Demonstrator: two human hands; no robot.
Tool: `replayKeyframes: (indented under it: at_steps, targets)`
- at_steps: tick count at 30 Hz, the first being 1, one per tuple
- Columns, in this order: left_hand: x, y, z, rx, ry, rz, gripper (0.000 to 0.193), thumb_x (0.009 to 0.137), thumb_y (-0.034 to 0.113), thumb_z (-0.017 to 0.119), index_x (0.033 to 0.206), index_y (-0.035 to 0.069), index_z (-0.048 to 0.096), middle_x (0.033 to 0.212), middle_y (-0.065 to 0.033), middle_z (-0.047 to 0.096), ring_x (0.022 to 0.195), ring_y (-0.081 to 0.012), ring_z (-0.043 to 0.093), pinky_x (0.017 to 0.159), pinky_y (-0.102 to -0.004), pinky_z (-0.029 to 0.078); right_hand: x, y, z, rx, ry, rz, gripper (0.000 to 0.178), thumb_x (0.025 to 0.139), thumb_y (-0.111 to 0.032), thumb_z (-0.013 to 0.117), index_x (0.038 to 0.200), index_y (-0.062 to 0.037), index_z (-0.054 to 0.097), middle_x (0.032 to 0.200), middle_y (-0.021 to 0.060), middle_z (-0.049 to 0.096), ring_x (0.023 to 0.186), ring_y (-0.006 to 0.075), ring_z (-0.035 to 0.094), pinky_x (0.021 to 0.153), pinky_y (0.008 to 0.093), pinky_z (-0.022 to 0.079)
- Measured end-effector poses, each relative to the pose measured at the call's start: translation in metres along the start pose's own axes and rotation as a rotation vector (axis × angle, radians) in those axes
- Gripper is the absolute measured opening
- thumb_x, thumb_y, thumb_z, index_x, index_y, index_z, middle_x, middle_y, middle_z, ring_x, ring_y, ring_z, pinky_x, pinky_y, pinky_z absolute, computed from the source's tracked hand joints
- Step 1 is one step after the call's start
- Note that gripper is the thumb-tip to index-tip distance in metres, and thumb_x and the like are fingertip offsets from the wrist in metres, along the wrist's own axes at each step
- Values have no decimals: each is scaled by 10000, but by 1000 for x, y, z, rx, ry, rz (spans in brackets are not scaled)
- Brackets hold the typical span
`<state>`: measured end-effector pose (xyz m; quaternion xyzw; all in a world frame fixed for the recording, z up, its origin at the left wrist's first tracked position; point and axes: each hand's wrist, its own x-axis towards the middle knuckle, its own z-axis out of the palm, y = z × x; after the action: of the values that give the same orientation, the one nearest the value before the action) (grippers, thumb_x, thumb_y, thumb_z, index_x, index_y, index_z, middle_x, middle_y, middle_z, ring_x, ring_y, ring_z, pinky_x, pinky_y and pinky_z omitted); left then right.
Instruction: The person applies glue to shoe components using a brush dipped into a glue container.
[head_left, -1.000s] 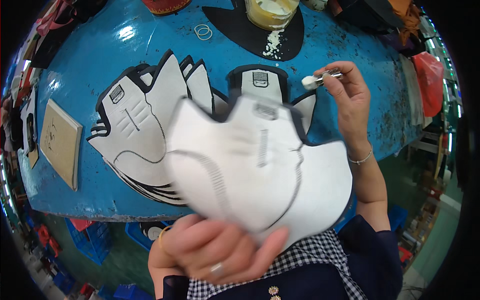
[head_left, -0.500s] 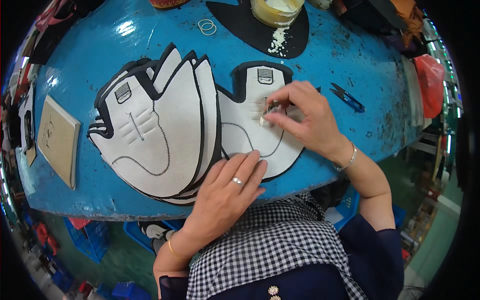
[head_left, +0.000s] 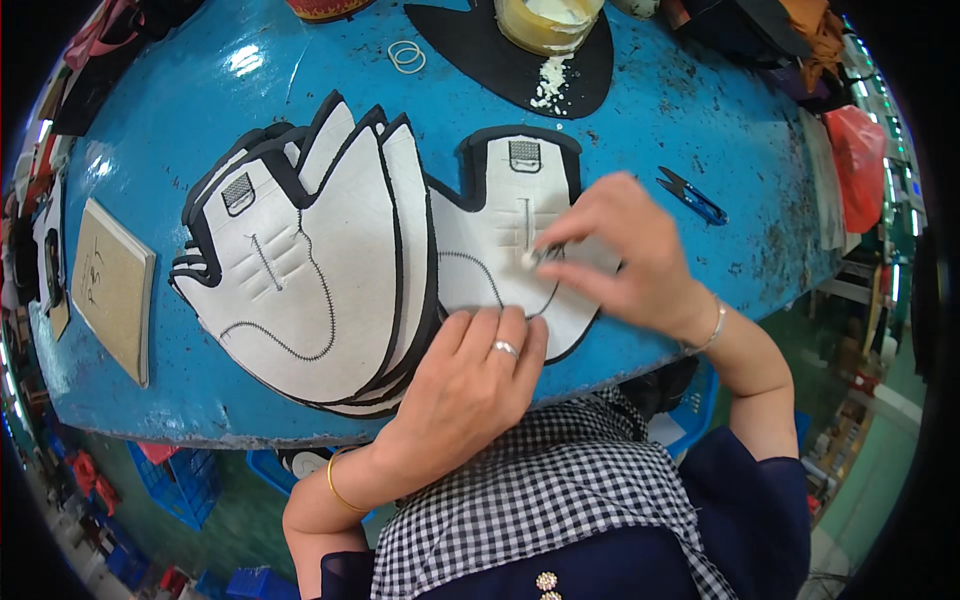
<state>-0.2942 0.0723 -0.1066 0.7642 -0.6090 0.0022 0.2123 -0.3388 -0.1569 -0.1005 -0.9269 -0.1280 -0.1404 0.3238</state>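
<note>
My left hand (head_left: 470, 385) lies flat, pinning the white, black-edged shoe upper (head_left: 500, 255) at the blue table's (head_left: 200, 90) near edge; my right hand (head_left: 625, 255) pinches a small white-tipped brush (head_left: 530, 258), dabbing along the stitching; next, steady strokes.

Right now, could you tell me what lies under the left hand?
The left hand presses flat on the lower edge of a white shoe upper piece with black trim, lying on the blue table. The hand covers that part's stitching.

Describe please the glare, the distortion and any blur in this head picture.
Head view: glare spots shine on the blue table at upper left; the fisheye lens bends the table's edge into a curve, with black corners around; the left hand, the right hand and the white shoe piece look sharp, without motion blur.
</note>
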Motion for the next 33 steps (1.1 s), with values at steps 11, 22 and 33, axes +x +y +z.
replayKeyframes:
  at_steps: [11, 22, 33]
  targets:
    - [-11, 13, -67, 97, 466, 164, 345, 775, 140, 697, 1103, 199, 785, 712, 65, 446, 707, -105, 521, 736, -291, 476, 102, 126, -50, -87, 499, 425, 201, 857, -163, 814, 966, -27, 714, 817, 13, 630, 707, 82, 534, 655, 242, 450]
    - [-42, -23, -58, -53, 124, -315, 415, 713, 158, 840, 1118, 122, 755, 804, -7, 560, 712, -208, 563, 704, -352, 460, 86, 103, -52, 317, 413, 464, 157, 943, -119, 746, 1026, 4, 694, 935, 15, 690, 778, 82, 608, 708, 231, 492]
    - [-22, 3, 3, -47, -27, -32, 312, 859, 172, 737, 1131, 22, 702, 1215, -122, 663, 1080, -258, 644, 868, -365, 539, 9, 11, 10, 99, -75, 239, 198, 820, -153, 817, 970, -80, 712, 853, 11, 686, 776, 158, 627, 789, 306, 481]
